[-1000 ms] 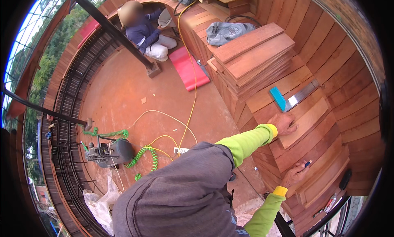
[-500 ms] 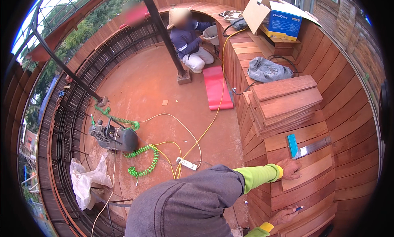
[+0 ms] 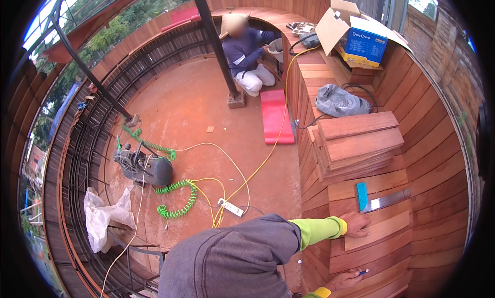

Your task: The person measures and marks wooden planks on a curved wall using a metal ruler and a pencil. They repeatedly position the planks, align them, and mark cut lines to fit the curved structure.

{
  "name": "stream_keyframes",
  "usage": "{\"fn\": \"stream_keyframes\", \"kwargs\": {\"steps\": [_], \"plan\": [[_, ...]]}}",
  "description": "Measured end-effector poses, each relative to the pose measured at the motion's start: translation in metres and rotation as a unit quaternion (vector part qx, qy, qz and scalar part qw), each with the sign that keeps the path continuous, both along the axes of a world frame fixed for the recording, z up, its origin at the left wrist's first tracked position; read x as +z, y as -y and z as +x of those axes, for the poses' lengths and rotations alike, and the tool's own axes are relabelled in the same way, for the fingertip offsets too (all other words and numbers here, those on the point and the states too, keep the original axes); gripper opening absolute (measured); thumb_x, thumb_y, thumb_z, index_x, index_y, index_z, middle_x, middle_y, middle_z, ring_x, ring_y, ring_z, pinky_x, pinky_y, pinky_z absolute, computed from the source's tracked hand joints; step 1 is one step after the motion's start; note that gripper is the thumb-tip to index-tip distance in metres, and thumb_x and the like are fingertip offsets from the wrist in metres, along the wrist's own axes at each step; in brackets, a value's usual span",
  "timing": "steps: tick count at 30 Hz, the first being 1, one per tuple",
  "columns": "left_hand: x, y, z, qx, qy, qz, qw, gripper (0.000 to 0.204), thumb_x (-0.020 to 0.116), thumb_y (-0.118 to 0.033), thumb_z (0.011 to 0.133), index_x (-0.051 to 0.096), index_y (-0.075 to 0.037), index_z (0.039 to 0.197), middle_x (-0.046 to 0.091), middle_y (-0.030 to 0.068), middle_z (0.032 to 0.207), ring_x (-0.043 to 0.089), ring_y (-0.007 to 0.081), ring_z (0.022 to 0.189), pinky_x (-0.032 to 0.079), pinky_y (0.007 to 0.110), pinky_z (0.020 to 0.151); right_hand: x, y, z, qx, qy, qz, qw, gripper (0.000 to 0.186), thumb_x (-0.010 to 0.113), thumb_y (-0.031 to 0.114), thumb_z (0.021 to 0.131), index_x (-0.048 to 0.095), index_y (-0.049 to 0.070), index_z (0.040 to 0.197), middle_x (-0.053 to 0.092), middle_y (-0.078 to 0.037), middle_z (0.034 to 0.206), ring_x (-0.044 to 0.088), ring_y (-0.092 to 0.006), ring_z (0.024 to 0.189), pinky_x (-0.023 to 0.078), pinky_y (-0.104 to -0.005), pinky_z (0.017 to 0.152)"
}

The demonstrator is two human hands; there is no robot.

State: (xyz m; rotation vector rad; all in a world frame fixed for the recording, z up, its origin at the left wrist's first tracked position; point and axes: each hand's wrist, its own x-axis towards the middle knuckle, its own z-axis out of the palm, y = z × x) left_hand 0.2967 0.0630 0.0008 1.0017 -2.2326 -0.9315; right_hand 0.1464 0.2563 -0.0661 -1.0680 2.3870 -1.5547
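My left hand (image 3: 357, 224) rests on a lighter wooden board (image 3: 384, 231), its fingers stretched onto the surface. The board lies across the reddish bench planks. Just beyond that hand is a try square with a teal stock (image 3: 362, 196) and a steel blade (image 3: 389, 200), which nothing holds. Lower down, close to the bench planks, my right hand (image 3: 344, 280) is closed around a short blue pencil (image 3: 364, 272) that points away to the right. Both arms wear bright green sleeves with yellow cuffs.
Cut boards (image 3: 358, 140) are stacked past the square, with a grey bag (image 3: 341, 100) and a blue box (image 3: 363, 42) behind. A co-worker (image 3: 247, 55) kneels by a bucket. On the floor are an air compressor (image 3: 144, 166), a green coiled hose (image 3: 178, 200) and a power strip (image 3: 232, 207).
The view has shifted a little, so the bench, boards and try square appear lower and slightly further left. My left hand stays on the board; my right hand still holds the pencil.
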Motion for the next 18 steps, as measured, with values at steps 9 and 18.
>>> {"fn": "stream_keyframes", "kwargs": {"steps": [9,18], "plan": [[-0.017,0.003,-0.007,-0.009,0.003,-0.023,1.000,0.039,0.058,-0.041,0.086,0.052,-0.002,0.086,0.054,0.0173,0.087,0.057,0.0381,0.082,0.047,0.048,0.069,0.024,0.003,0.016,-0.010,-0.016,0.025,1.000,0.038,0.037,0.025,0.103,0.052,-0.008,0.114,0.057,-0.017,0.089,0.056,-0.0268,0.079,0.047,-0.0349,0.072],[-0.020,0.002,-0.009,-0.008,0.007,-0.033,0.999,0.039,0.058,-0.041,0.085,0.053,-0.002,0.087,0.056,0.0177,0.090,0.057,0.0373,0.087,0.047,0.049,0.072,0.097,0.008,0.057,-0.030,-0.091,0.067,0.993,0.036,0.041,0.018,0.100,0.055,-0.003,0.127,0.065,-0.019,0.113,0.065,-0.0304,0.097,0.052,-0.0358,0.086]]}}
